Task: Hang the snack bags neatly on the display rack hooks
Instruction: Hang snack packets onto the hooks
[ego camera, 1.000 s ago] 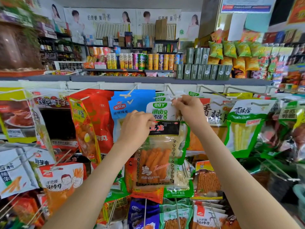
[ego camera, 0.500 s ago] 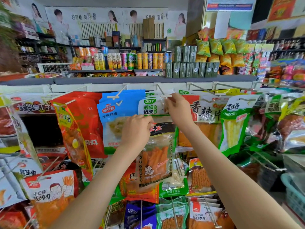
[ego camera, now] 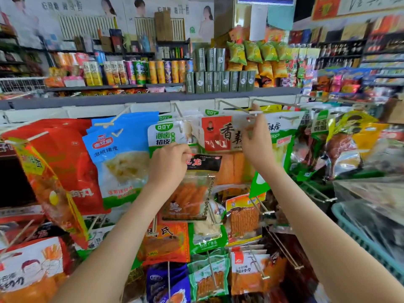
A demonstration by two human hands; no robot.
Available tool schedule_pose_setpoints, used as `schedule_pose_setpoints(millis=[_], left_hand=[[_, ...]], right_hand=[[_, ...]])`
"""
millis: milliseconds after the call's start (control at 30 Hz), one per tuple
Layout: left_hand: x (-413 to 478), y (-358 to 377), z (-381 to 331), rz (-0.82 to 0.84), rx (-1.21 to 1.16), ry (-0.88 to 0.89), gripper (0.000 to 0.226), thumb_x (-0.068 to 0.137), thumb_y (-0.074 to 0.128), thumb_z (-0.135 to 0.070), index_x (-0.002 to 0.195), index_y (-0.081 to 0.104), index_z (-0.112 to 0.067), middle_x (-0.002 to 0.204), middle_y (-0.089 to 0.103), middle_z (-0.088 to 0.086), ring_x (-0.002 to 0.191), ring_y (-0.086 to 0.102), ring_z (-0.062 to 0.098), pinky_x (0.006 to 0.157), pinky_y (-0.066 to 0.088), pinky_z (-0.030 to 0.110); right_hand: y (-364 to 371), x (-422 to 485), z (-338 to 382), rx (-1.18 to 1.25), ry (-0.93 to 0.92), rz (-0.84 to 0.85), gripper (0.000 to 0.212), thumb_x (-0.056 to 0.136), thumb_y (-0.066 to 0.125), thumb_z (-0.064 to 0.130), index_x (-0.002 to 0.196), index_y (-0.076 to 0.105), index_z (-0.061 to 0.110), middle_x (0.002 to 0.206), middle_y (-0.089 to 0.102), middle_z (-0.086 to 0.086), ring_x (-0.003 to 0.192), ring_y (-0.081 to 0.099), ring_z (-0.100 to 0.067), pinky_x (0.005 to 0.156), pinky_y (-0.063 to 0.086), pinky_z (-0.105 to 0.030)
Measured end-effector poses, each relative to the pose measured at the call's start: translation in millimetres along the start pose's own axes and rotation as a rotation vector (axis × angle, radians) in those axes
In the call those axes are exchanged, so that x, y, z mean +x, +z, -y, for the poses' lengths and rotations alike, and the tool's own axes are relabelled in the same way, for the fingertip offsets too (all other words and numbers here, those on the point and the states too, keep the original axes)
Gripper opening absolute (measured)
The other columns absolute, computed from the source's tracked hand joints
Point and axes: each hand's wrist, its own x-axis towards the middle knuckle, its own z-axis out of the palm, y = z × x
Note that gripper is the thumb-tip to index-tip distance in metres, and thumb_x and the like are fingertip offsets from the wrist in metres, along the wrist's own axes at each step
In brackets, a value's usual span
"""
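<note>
My left hand (ego camera: pixel 168 166) grips the black header of a clear snack bag (ego camera: pixel 192 193) full of orange sticks, held in front of the rack's top row. My right hand (ego camera: pixel 255 141) is raised to the tip of a wire hook (ego camera: pixel 237 108). Its fingers pinch the top right corner of the red-and-white bag (ego camera: pixel 218 136) hanging there. To the left hang green-and-white bags (ego camera: pixel 162 134) on the neighbouring hook, then blue bags (ego camera: pixel 122 154) and red bags (ego camera: pixel 65 158).
More snack bags fill the lower hooks (ego camera: pixel 205 278), whose wire tips stick out toward me. A teal basket (ego camera: pixel 358 235) with clear bags stands at the lower right. A grey shelf (ego camera: pixel 153 97) with cans and boxes runs above the rack.
My right hand has left the hook with the green-and-white bags and moved right to the hook with the red-and-white bag. My left hand still holds the orange-stick bag.
</note>
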Motion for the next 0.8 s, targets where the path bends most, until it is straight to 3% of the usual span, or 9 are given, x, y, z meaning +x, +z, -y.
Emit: schedule_pose_setpoints(millis=[67,100,233,333,467,600,700,800], left_hand=[[0.2,-0.6,1.8,0.02,-0.012,-0.011,0.014,0.091,0.056,-0.022,0.09,0.069,-0.016,0.093,0.067,-0.001,0.079,0.056,0.015,0.07,0.045,0.029],[-0.5,-1.9,2.7,0.027,-0.016,-0.018,0.013,0.091,0.057,-0.022,0.089,0.069,-0.016,0.094,0.067,-0.001,0.082,0.058,0.017,0.072,0.047,0.032],[-6.6,-9.6,8.7,0.034,-0.021,-0.06,0.013,0.091,0.057,-0.023,0.09,0.069,-0.018,0.094,0.068,-0.002,0.083,0.059,0.016,0.071,0.048,0.031],[-11.3,-16.5,9.2,0.062,-0.034,-0.074,0.012,0.092,0.056,-0.023,0.09,0.067,-0.019,0.091,0.065,-0.004,0.075,0.053,0.012,0.062,0.039,0.024],[-15.4,-23.2,9.9,0.087,-0.067,-0.113,0.012,0.092,0.057,-0.024,0.089,0.068,-0.022,0.085,0.066,-0.008,0.07,0.053,0.007,0.054,0.034,0.018],[-17.5,-25.8,7.9,0.09,-0.119,-0.148,0.014,0.091,0.056,-0.019,0.09,0.07,-0.019,0.091,0.069,-0.007,0.078,0.056,0.005,0.06,0.036,0.016],[-19.1,-27.4,1.8,0.108,-0.096,-0.146,0.017,0.091,0.054,-0.018,0.089,0.071,-0.022,0.089,0.067,-0.012,0.078,0.056,0.004,0.057,0.032,0.008],[-20.8,-29.4,-0.9,0.141,-0.083,-0.151,0.018,0.09,0.054,-0.018,0.087,0.071,-0.022,0.081,0.061,-0.015,0.077,0.056,0.005,0.055,0.032,0.01]], right_hand=[[0.8,7.7,3.5,-0.025,-0.028,0.068,0.068,0.088,0.041,-0.008,0.146,0.015,0.014,0.151,0.026,-0.008,0.128,0.038,-0.016,0.098,0.039,-0.028],[1.5,11.7,4.4,-0.069,-0.017,0.103,0.066,0.089,0.041,-0.007,0.146,0.018,0.015,0.149,0.029,-0.008,0.123,0.043,-0.02,0.095,0.041,-0.029],[4.1,20.9,10.5,-0.194,0.04,0.079,0.028,0.094,0.044,0.006,0.121,0.052,0.003,0.121,0.049,-0.017,0.089,0.046,-0.017,0.081,0.035,-0.017],[-0.2,24.9,12.5,-0.239,0.041,0.08,0.02,0.09,0.045,0.0,0.102,0.061,0.0,0.104,0.055,-0.017,0.096,0.054,-0.027,0.091,0.043,-0.033],[-17.2,25.6,11.2,-0.093,0.052,0.133,0.027,0.079,0.049,-0.007,0.074,0.058,0.018,0.089,0.06,-0.012,0.085,0.061,-0.029,0.075,0.053,-0.05],[-35.2,16.9,16.6,-0.005,0.015,0.155,0.01,0.083,0.055,-0.004,0.085,0.062,0.003,0.086,0.051,-0.011,0.069,0.058,-0.022,0.064,0.056,-0.038],[-44.2,16.0,16.7,0.065,0.028,0.148,0.01,0.088,0.054,0.003,0.093,0.061,0.0,0.098,0.055,-0.026,0.065,0.061,-0.035,0.066,0.055,-0.048],[-50.3,11.9,19.3,0.094,0.044,0.133,0.015,0.087,0.05,0.0,0.086,0.062,0.01,0.091,0.06,-0.022,0.064,0.063,-0.037,0.066,0.053,-0.055]])
